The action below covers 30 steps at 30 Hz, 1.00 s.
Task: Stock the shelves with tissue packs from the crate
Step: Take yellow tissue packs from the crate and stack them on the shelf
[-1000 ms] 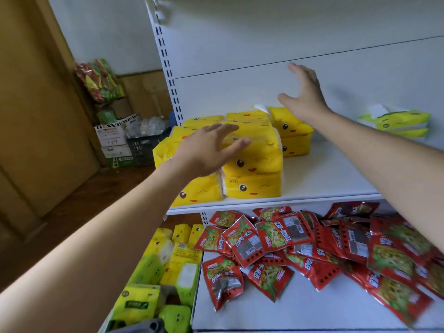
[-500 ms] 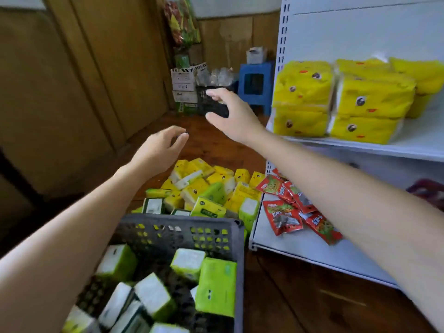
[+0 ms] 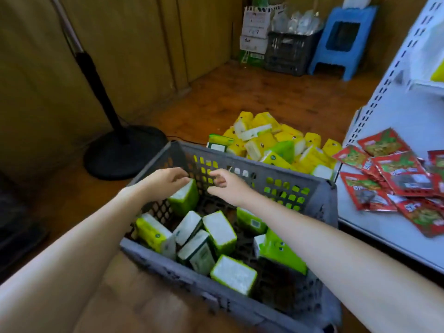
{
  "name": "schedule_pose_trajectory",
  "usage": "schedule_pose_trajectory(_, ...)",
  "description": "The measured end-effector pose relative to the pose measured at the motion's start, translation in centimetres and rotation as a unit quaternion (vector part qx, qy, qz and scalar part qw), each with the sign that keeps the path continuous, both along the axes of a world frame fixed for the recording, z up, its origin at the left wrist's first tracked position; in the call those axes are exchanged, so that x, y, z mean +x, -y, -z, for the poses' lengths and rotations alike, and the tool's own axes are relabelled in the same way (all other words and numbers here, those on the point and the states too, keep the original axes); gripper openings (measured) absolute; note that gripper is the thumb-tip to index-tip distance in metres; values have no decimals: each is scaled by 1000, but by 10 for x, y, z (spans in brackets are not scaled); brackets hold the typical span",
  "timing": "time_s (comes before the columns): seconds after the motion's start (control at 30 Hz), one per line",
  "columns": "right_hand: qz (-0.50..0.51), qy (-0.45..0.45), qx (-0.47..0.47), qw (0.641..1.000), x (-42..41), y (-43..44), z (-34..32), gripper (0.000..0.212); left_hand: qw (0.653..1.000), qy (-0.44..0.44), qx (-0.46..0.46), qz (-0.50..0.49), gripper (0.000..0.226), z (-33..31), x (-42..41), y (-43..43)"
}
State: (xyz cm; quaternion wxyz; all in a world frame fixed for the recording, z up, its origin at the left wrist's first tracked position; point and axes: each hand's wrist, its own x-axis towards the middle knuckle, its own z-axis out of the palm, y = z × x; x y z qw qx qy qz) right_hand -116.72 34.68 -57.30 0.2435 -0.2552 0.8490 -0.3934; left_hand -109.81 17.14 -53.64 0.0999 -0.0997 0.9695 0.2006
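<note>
A grey plastic crate (image 3: 312, 182) sits below me holding several green and white tissue packs (image 3: 218, 230). Both my arms reach into it. My left hand (image 3: 165, 181) touches the top of an upright green pack (image 3: 183, 200) at the crate's far left, fingers bent over its edge. My right hand (image 3: 225, 186) hovers just right of that pack near the far wall, fingers loosely curled and empty. A heap of yellow and green tissue packs (image 3: 276, 145) lies on the floor beyond the crate.
The white shelf unit (image 3: 384, 233) stands to the right, its low shelf strewn with red snack packets (image 3: 396, 176). A black fan stand (image 3: 125, 155) is at the left. A blue stool (image 3: 343, 39), a dark crate (image 3: 288, 51) and white boxes (image 3: 255, 27) stand against the back wall.
My view has dropped from the shelf of yellow packs to the crate. Both hands have come down from the shelf into the crate, the left reaching a green pack.
</note>
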Motion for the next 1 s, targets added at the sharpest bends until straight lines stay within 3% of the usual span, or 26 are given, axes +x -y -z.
schedule_pose_trajectory(0.3, -69, 15, 97, 993, 9, 17, 52, 49, 977, 204, -18, 65, 49, 29, 24, 29)
schedule_pose_trajectory(0.4, -59, 24, 98, 993, 6, 20, 59, 48, 954, 279, -43, 102, 55, 30, 27, 29)
schedule_pose_trajectory(0.53, -32, 36, 83, 995, -1, 17, 64, 47, 906, 360, -152, 161, 63, 45, 31, 24)
schedule_pose_trajectory(0.7, -32, 44, 79, 995, -5, 7, 63, 46, 892, 352, -209, 195, 62, 62, 28, 33)
schedule_pose_trajectory(0.83, -41, 42, 63, 996, -7, -1, 58, 46, 919, 320, -165, 162, 52, 60, 27, 37)
schedule_pose_trajectory(1.0, -66, 39, 55, 996, -6, -7, 54, 53, 978, 194, -41, 69, 54, 48, 24, 51)
